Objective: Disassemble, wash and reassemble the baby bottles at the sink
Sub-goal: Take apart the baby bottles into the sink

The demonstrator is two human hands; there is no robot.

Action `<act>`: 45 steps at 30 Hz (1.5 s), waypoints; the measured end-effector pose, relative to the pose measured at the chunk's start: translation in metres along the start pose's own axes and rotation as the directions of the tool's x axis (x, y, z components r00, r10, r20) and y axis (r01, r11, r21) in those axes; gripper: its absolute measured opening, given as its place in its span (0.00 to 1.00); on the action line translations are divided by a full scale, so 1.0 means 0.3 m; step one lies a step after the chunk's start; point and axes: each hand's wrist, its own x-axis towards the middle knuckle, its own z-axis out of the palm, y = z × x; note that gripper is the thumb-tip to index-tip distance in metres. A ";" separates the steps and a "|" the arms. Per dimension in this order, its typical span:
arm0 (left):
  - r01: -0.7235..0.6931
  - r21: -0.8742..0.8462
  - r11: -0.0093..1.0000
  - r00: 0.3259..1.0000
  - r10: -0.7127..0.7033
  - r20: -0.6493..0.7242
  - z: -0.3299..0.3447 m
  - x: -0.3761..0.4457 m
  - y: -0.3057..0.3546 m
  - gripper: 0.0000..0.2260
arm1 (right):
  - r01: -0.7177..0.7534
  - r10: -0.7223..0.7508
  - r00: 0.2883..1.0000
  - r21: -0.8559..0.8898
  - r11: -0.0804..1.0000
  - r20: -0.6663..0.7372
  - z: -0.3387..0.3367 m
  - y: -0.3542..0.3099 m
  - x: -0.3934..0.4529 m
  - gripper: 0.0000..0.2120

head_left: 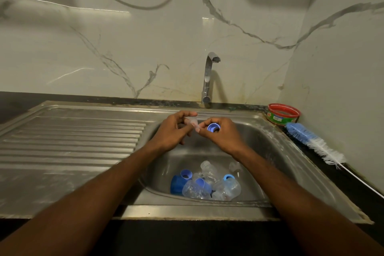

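Both hands meet above the back half of the stainless steel sink basin (259,137), just in front of the chrome tap (208,81). The left hand (174,131) pinches a small clear silicone bottle teat (192,122) between thumb and curled fingers, so its grip is closed on the teat. The right hand (222,134) curls its fingers round a blue plastic screw ring (213,127), whose open side faces the camera; its thumb reaches across toward the teat, which sits just to the left of the ring, very near or touching it. Below the forearms, on the basin floor, lies a loose heap of clear plastic baby bottles (207,185) with more blue rings and a dark blue plastic cap (176,184) at its left edge. On the dark worktop (324,151) to the right of the sink stand a round red and green tub (283,114) in the corner and, just in front of it, a blue and white bristled bottle brush (313,141) lying with its thin white handle pointing toward the near right.
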 end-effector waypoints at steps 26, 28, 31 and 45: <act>0.073 -0.142 0.987 0.994 -0.059 0.096 0.001 -0.012 0.013 0.12 | -0.020 0.023 0.999 0.083 0.996 -0.042 -0.004 0.004 -0.001 0.04; 0.091 -0.184 0.979 0.990 -0.068 0.124 0.003 -0.013 0.013 0.12 | -0.024 0.026 0.999 0.056 0.998 -0.042 -0.011 0.009 0.000 0.04; 0.099 -0.141 0.985 0.990 -0.083 0.116 -0.006 -0.004 -0.003 0.13 | -0.051 0.052 0.998 -0.027 0.998 0.028 -0.021 0.013 0.000 0.05; -0.063 0.529 0.846 0.945 -0.120 0.305 0.017 -0.013 -0.058 0.07 | -0.151 0.332 0.920 -0.592 0.792 0.209 -0.037 0.072 -0.010 0.14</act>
